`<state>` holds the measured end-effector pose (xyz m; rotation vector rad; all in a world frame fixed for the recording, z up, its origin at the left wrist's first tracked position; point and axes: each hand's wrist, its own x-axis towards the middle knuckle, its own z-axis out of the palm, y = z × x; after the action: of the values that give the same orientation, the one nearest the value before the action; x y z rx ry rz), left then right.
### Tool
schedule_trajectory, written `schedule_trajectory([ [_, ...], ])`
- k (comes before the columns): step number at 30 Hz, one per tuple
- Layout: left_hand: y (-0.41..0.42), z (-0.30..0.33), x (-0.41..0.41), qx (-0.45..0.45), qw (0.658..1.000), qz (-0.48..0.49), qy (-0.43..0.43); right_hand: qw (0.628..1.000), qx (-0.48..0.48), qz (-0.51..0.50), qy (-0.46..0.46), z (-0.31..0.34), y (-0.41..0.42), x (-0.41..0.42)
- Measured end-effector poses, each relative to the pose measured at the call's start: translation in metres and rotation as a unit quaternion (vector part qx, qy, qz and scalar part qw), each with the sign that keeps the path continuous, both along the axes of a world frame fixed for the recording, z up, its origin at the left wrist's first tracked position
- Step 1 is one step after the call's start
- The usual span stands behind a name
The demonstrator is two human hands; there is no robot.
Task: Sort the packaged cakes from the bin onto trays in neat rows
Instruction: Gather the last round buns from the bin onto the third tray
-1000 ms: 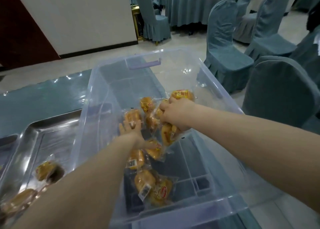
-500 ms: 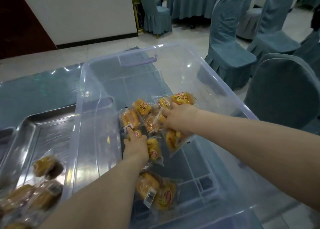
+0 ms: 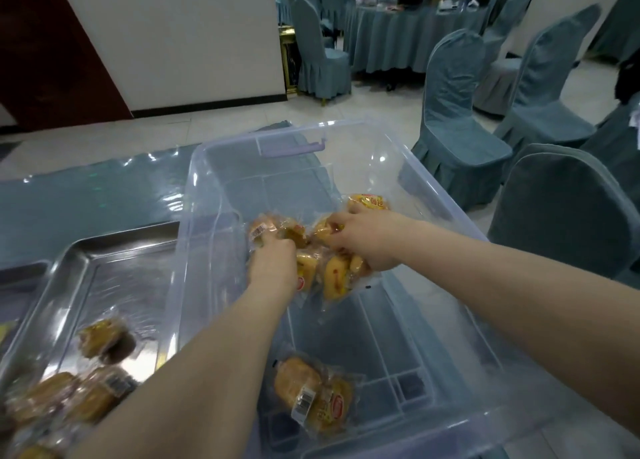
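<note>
Both my hands are inside a clear plastic bin (image 3: pixel 446 216). My right hand (image 3: pixel 363 242) grips a bunch of yellow packaged cakes (image 3: pixel 337 276), with one more cake (image 3: pixel 370 202) poking out behind its fingers. My left hand (image 3: pixel 273 266) curls round other wrapped cakes (image 3: pixel 266 228) right beside it. Two packaged cakes (image 3: pixel 311 394) lie on the bin floor near its front wall. A steel tray (image 3: pixel 114 250) stands left of the bin and holds several cakes (image 3: pixel 90 386) at its near end.
The bin and tray rest on a table with a teal cloth under clear film (image 3: pixel 86 195). A second tray's edge (image 3: pixel 20 271) shows at far left. Blue-covered chairs (image 3: pixel 457 112) stand close on the right, and a covered round table (image 3: pixel 408 32) is behind.
My left hand has gone from reaching flat among the cakes to curling round some at the pile. My right hand keeps its bunch. The view has tilted up.
</note>
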<state>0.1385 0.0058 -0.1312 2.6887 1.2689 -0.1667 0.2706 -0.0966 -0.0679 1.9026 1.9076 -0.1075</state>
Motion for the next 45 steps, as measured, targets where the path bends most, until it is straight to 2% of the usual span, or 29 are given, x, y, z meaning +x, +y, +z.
schedule_trajectory([
  [7, 0.014, 0.070, -0.006, 0.026, 0.992, -0.040, -0.119, 0.994, 0.083, -0.028, 0.061, 0.036, -0.007, -0.002],
  [15, 0.032, 0.129, -0.059, 0.078, 0.964, -0.081, -0.241, 0.972, 0.206, -0.026, 0.112, 0.076, -0.009, -0.027],
  [20, 0.037, 0.156, -0.103, 0.104, 0.925, -0.068, -0.358, 0.948, 0.283, -0.018, 0.144, 0.101, -0.010, -0.054],
  [26, 0.049, 0.179, -0.170, 0.120, 0.913, -0.012, -0.390, 0.929, 0.323, 0.008, 0.181, 0.119, 0.007, -0.103],
  [31, 0.065, 0.169, -0.248, 0.110, 0.905, 0.016, -0.411, 0.925, 0.319, 0.050, 0.199, 0.115, 0.042, -0.169],
  [36, 0.088, 0.140, -0.335, 0.064, 0.902, 0.033, -0.425, 0.937, 0.277, 0.079, 0.197, 0.096, 0.088, -0.249],
  [41, 0.120, 0.088, -0.401, 0.039, 0.915, 0.065, -0.396, 0.964, 0.199, 0.070, 0.160, 0.044, 0.123, -0.314],
  [45, 0.129, 0.038, -0.420, -0.052, 0.917, 0.038, -0.394, 0.978, 0.151, 0.018, 0.146, -0.009, 0.122, -0.340],
])
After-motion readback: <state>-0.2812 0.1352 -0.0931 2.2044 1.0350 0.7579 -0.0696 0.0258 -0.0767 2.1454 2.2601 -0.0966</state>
